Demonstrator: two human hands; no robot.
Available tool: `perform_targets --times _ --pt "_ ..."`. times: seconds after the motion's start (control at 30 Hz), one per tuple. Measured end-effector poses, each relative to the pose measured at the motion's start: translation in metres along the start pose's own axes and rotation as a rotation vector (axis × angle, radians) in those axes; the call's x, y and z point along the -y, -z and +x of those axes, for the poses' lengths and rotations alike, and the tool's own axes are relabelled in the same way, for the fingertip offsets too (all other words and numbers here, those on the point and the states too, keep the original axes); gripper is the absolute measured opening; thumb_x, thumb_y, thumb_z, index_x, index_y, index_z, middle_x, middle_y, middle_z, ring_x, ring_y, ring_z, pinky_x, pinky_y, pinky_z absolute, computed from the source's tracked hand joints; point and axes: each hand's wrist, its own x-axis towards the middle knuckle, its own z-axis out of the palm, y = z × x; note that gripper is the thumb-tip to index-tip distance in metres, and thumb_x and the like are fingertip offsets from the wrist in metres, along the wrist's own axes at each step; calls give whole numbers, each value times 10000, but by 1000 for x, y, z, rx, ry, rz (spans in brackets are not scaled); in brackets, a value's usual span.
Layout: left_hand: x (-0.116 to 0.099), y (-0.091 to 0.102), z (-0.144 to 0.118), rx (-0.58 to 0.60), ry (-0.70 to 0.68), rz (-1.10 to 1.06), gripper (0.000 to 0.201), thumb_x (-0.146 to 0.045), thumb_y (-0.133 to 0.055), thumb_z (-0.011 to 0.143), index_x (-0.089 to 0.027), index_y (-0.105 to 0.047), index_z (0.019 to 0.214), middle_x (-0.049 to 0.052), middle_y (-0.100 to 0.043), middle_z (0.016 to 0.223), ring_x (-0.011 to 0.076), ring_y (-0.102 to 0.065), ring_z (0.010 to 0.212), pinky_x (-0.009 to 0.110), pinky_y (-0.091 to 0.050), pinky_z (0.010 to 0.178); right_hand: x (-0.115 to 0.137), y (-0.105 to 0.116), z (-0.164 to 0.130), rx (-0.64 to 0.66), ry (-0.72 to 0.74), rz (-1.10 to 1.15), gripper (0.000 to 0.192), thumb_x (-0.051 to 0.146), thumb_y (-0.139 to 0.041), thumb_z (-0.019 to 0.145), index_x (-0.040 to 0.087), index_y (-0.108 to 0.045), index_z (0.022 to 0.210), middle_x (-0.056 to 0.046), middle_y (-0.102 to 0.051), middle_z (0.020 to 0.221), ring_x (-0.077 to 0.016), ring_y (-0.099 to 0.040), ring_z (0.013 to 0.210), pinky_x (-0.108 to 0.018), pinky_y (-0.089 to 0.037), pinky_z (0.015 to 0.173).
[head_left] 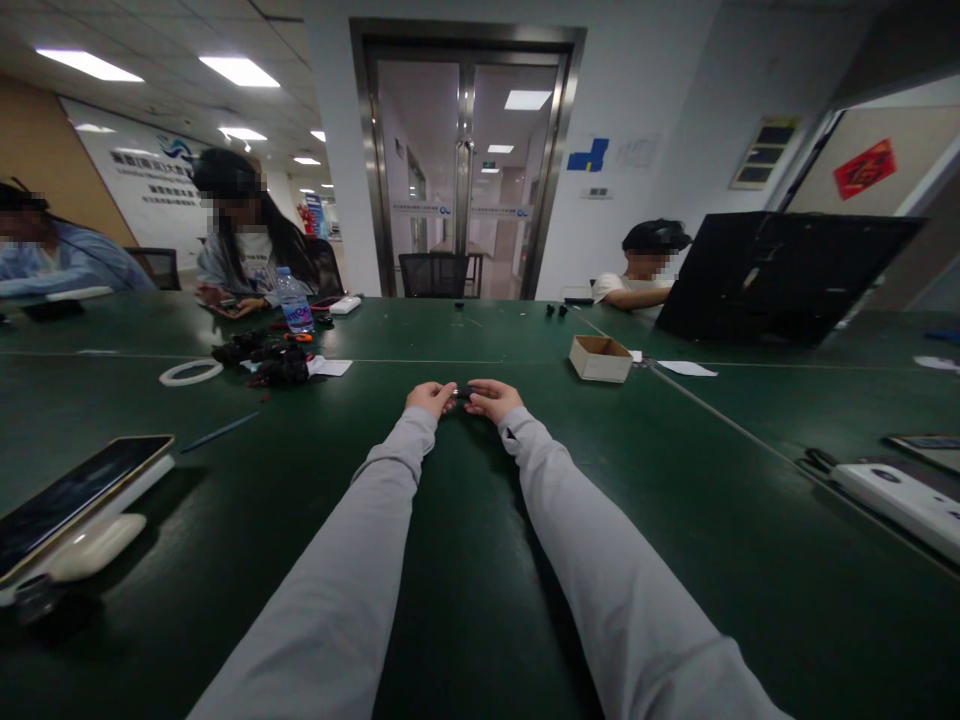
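Note:
My left hand (430, 398) and my right hand (496, 400) meet over the green table, both closed in a pinch. Between their fingertips is a small black piece with a shiny metal end (463, 392); it is too small to tell its exact kind. The left fingers grip the metal end, while the right fingers hold the black end. Part of the piece is hidden behind the fingers. Grey sleeves cover both forearms.
An open cardboard box (600, 360) stands to the right. Leftward lie a tangled black heap (274, 358), a white ring (190, 373), a bottle (294, 300) and a phone (82, 490). A power strip (900, 500) and monitor (780, 275) are at right. Other people sit across the table.

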Motion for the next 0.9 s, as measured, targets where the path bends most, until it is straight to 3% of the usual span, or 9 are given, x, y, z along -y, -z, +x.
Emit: perform_targets --times 0.27,0.5,0.73,0.9 --pt "-12 9 -9 38 6 199 430 -553 -485 722 -169 -609 576 24 -597 500 109 -526 453 221 -400 512 -1 2 0 59 7 24 297 -45 -657 606 134 -632 842 -33 -635 808 -114 -639 566 -247 -578 580" --pt "-19 12 -13 4 10 320 481 -544 -409 759 -180 -561 483 14 -532 432 121 -499 443 247 -362 511 4 0 -3 100 -22 40 302 -40 -657 605 142 -630 843 -26 -646 805 -118 -643 574 -228 -568 549" --pt "-4 6 -5 27 -115 84 297 -467 -548 687 -171 -583 690 8 -586 582 123 -535 554 229 -398 535 6 -4 -4 -31 -46 28 84 77 -649 701 105 -597 761 -26 -613 545 -120 -608 462 -196 -527 453" --pt "-9 4 -10 120 -210 -183 268 -256 -661 592 -154 -558 817 12 -608 693 110 -567 653 217 -439 640 7 -7 -3 -72 -55 9 145 177 -675 712 104 -558 667 -25 -572 465 -124 -591 436 -196 -515 425"
